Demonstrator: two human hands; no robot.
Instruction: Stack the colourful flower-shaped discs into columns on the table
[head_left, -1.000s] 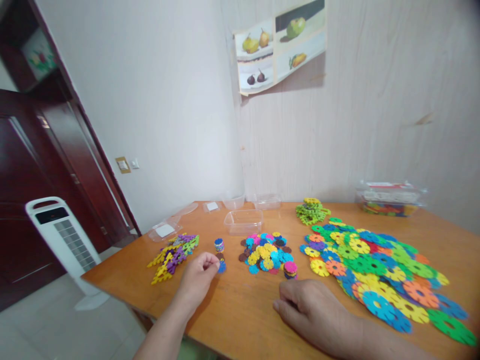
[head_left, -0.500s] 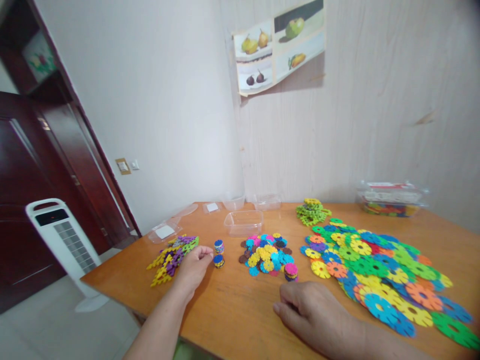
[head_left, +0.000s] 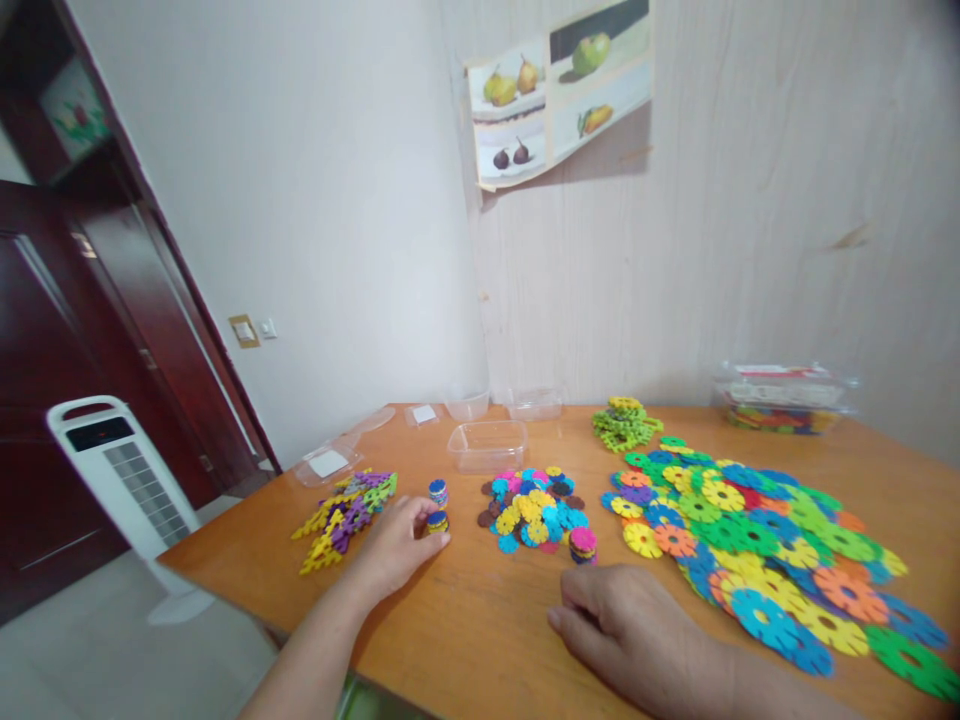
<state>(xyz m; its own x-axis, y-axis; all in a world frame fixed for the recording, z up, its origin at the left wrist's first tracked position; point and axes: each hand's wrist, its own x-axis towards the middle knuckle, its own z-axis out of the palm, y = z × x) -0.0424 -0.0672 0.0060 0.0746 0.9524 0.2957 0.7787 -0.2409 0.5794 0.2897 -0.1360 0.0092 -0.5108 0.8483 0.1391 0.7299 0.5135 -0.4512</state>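
Straddling the near blue stack (head_left: 437, 521), your left hand (head_left: 397, 548) gapes; thumb nudges could topple it; your right hand (head_left: 628, 622) (curled, contents hidden) lies right of it.

A clear lidded box (head_left: 784, 412) stood toward the back right corner of the tabletop (head_left: 480, 630), coloured pieces showing through its side. Large notched discs (head_left: 750, 538) lay heaped toward the right edge, and a green cluster (head_left: 626, 430) sat near the back edge. Nearer the left edge lay yellow and purple pieces (head_left: 343, 520); behind them, a clear lid bore a white label (head_left: 328, 462). Beyond that edge a white upright appliance (head_left: 139, 490) stood on the floor (head_left: 60, 660), near a dark red door (head_left: 52, 400). Fruit pictures (head_left: 562, 100) hung on the wall (head_left: 337, 200), well above the back edge.
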